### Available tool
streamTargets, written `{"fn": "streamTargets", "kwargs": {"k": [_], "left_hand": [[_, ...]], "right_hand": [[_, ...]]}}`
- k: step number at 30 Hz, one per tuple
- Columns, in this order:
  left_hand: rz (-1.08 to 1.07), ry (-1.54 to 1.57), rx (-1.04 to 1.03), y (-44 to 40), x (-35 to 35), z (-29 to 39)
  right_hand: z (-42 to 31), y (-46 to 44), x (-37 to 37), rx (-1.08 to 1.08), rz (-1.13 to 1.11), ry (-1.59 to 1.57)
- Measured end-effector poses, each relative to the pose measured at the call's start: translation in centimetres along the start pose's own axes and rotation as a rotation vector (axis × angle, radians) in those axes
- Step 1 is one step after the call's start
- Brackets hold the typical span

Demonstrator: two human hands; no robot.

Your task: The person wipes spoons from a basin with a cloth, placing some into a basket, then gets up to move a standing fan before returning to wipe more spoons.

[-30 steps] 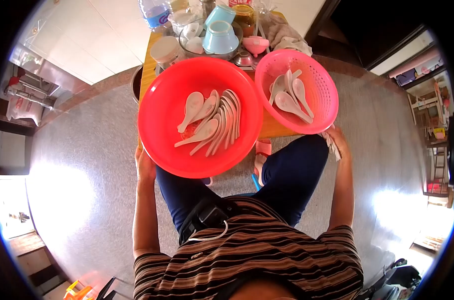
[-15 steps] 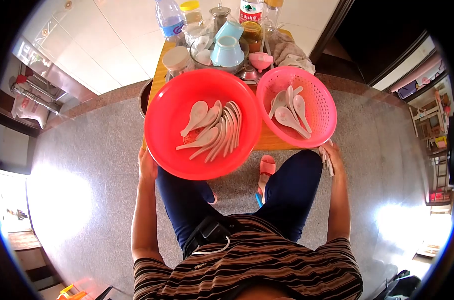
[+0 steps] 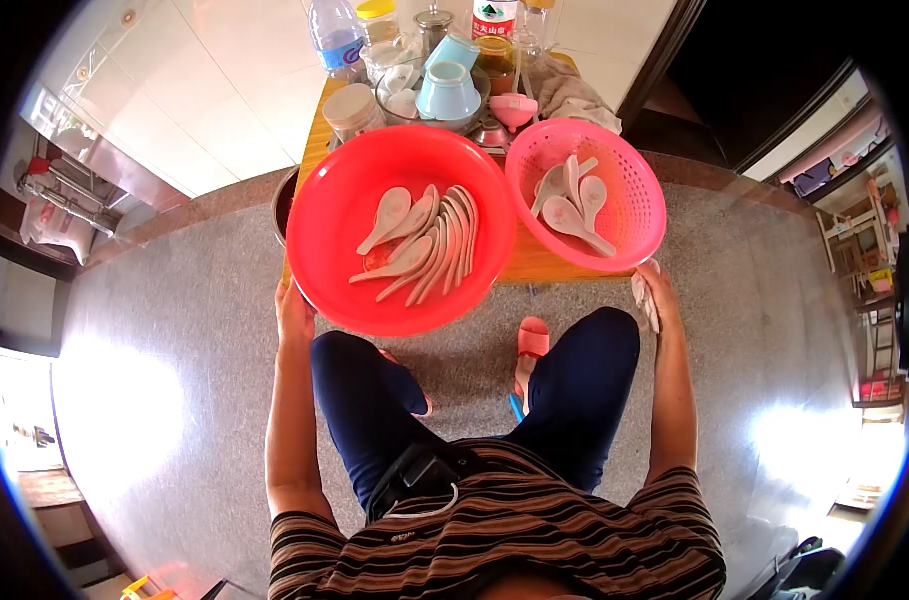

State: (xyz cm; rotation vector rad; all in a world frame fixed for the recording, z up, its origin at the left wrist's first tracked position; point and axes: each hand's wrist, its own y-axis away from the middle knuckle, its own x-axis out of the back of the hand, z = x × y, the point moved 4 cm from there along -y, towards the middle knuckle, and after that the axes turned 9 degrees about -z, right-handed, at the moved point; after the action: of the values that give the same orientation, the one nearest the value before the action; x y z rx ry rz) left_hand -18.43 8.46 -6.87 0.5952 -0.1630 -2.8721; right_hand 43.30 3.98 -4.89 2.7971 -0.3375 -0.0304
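Note:
My left hand [image 3: 294, 312] is closed at the left front corner of the wooden table [image 3: 545, 265], just below the red basin [image 3: 315, 285]. Its fingertips are partly hidden. At the right front corner, under the pink strainer basket [image 3: 653, 215], my right hand [image 3: 662, 298] holds a crumpled whitish cloth [image 3: 645, 300]. Inside the basin lie several white soup spoons [image 3: 445, 245], many nested in a fanned row. A smaller group of similar spoons [image 3: 578, 215] rests in the basket. Basin and basket sit side by side, touching or nearly so.
Behind them on the table stand light blue cups [image 3: 448, 92] in a glass bowl, a lidded jar [image 3: 353, 110], a water bottle [image 3: 335, 40], a pink funnel-like item [image 3: 515, 112] and a rag [image 3: 580, 100]. My knees are close to the table's front edge.
The table, with basin, basket and the things on it, has shifted slightly away from me. Both hands have moved forward with it, and more of my knees shows.

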Motion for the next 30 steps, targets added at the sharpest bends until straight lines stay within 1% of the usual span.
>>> {"fn": "streamTargets", "kwargs": {"k": [2,5,7,9,18,19,21,23,25,26,27,28,29,30], "left_hand": [[-0.008,0.015,-0.002,-0.1,-0.4,0.1],[0.021,-0.042,-0.03,0.1,-1.6,0.3],[0.023,-0.004,-0.062,-0.1,-2.0,0.2],[0.01,-0.008,-0.063,-0.5,-2.0,-0.1],[0.02,0.002,-0.033,-1.0,-2.1,-0.1],[0.026,-0.013,-0.035,-1.0,-2.2,-0.2],[0.026,-0.054,-0.024,-1.7,-1.2,-0.9],[0.028,-0.095,-0.008,-2.2,-0.2,-0.8],[0.055,-0.355,0.116,-1.5,0.5,-0.8],[0.036,-0.378,0.135,-0.1,-0.2,-0.2],[0.033,-0.382,0.151,1.0,0.6,-0.7],[0.076,-0.276,0.154,2.2,2.1,-1.2],[0.117,-0.167,0.148,3.3,3.5,-1.7],[0.126,-0.255,0.098,5.6,5.3,-2.5]], "right_hand": [[0.4,-0.5,-0.3,0.035,0.015,-0.024],[0.0,-0.5,-0.5,0.085,-0.002,-0.055],[0.0,-0.3,-0.6,0.007,-0.027,-0.027],[1.1,-1.5,-0.1,0.012,-0.007,-0.046],[1.5,-1.7,-0.7,0.034,-0.005,-0.089],[1.7,-2.0,-0.9,0.028,0.024,-0.082],[2.0,-1.9,-0.5,0.008,0.054,-0.066],[1.6,-2.0,-0.6,0.036,-0.055,-0.03],[1.7,-1.3,-0.6,0.027,-0.05,-0.008],[1.7,-0.9,-0.6,0.061,-0.03,-0.008],[2.0,0.1,-0.3,0.096,-0.008,-0.01],[2.8,1.7,0.4,0.086,0.002,-0.01],[3.8,3.4,1.5,0.042,0.066,0.042],[5.0,5.1,2.6,-0.002,0.127,0.094]]}}
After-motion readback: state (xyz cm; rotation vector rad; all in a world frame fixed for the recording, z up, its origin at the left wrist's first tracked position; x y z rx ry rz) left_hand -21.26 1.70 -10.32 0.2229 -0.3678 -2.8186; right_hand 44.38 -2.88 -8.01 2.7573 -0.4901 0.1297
